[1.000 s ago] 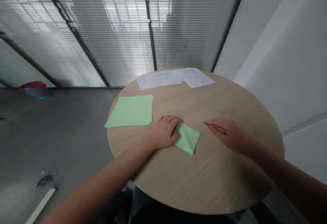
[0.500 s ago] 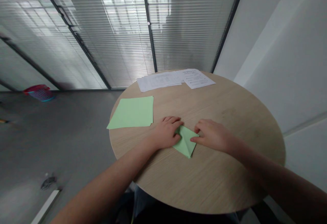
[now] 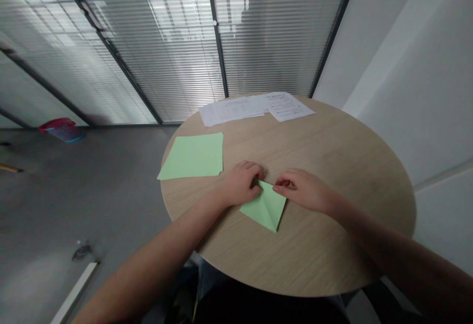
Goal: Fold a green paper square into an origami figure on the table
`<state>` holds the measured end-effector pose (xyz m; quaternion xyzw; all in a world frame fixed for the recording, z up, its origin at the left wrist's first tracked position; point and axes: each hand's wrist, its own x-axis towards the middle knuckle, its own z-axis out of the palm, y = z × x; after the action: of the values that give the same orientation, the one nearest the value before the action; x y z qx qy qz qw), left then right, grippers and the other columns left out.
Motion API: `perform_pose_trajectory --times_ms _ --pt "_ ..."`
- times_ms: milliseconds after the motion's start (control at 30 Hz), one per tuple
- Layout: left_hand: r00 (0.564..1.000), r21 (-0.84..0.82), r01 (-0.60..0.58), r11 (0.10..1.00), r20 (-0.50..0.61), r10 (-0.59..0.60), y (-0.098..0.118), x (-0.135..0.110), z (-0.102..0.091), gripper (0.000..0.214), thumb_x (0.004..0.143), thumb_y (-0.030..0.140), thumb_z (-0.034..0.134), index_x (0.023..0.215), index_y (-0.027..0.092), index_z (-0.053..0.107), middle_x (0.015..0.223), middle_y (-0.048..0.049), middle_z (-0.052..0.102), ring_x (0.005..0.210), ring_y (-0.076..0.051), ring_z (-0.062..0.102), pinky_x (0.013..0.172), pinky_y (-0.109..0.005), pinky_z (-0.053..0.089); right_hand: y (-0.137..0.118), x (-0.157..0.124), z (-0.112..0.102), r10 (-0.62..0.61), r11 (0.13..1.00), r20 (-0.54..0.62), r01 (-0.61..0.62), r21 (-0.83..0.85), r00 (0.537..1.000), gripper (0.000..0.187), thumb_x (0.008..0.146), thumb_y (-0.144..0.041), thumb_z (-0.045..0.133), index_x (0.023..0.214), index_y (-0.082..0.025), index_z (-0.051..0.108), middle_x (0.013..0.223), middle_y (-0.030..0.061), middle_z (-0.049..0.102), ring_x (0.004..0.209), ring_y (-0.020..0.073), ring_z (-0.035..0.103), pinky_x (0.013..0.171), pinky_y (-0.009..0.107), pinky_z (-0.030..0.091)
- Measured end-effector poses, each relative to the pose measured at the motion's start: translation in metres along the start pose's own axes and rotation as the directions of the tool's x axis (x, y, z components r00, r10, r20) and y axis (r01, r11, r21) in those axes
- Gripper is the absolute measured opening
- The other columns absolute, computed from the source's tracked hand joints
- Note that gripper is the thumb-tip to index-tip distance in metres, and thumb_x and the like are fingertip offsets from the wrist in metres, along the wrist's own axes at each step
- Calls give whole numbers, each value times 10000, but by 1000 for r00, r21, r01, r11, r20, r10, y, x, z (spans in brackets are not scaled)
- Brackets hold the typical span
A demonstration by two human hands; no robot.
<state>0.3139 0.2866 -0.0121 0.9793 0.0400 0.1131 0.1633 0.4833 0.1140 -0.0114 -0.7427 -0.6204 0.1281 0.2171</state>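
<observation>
A folded sheet of green paper (image 3: pixel 266 208) lies on the table in front of me, a crease running down to its near corner. My left hand (image 3: pixel 244 181) has its curled fingers and thumb on the paper's upper left edge. At the upper right edge, my right hand (image 3: pixel 301 188) pinches the paper between thumb and fingertips. Part of the left corner is covered by my left hand.
The round wooden table (image 3: pixel 343 156) bears a stack of green paper (image 3: pixel 194 155) at its left edge. Printed white sheets (image 3: pixel 236 110) lie along the far edge. A red and blue basket (image 3: pixel 63 129) stands on the floor to the left, by the blinds.
The folded paper has turned slightly, showing more of its left side. My left hand's fingers have curled in, and my right hand has shifted a little left along the edge.
</observation>
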Motion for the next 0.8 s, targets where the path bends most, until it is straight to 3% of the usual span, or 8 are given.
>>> perform_pose_trajectory --times_ms 100,167,300,433,633,800 --pt "1000 -42 -23 999 15 23 0 0 -1 141 736 145 547 856 205 590 846 -52 654 875 -242 611 863 -421 527 -4 -1 1 -21 999 27 20 32 999 190 935 -362 722 814 -221 758 880 57 775 833 216 714 746 334 527" --pt "1000 -65 -27 998 -3 27 -1 -1 -2 191 739 135 536 898 194 623 837 -54 660 855 -239 613 838 -413 532 -7 -3 2 -14 999 45 13 38 999 136 898 -321 764 803 -224 757 877 48 775 832 216 715 750 333 527" --pt "991 -89 -131 987 13 132 -2 -6 -7 362 783 156 561 1121 174 689 1074 -96 712 1038 -257 653 984 -460 518 -12 -8 2 -2 1000 -8 2 -24 1000 125 898 -334 762 943 -217 760 935 62 775 876 238 715 770 355 529" --pt "978 -27 -185 982 89 187 -2 -12 -16 407 802 213 631 1201 199 711 1255 -112 682 1164 -285 636 1068 -495 480 -13 -8 -2 2 1000 -2 -2 -26 1000 128 932 -335 710 905 -218 755 918 66 776 861 232 714 751 345 523" --pt "983 8 -162 987 92 160 2 -13 -20 315 727 164 634 1037 199 681 1096 -87 687 1043 -274 634 983 -463 509 -9 -3 -6 45 996 7 -45 72 999 205 988 -316 606 884 -218 753 826 46 770 697 183 671 611 292 472" --pt "983 -138 -134 981 103 149 -2 -14 -19 187 702 100 560 841 202 632 844 -33 651 836 -211 624 813 -374 519 -2 -1 -2 41 982 -22 -36 187 999 212 995 -302 580 965 -212 770 912 72 791 776 209 703 696 323 534"
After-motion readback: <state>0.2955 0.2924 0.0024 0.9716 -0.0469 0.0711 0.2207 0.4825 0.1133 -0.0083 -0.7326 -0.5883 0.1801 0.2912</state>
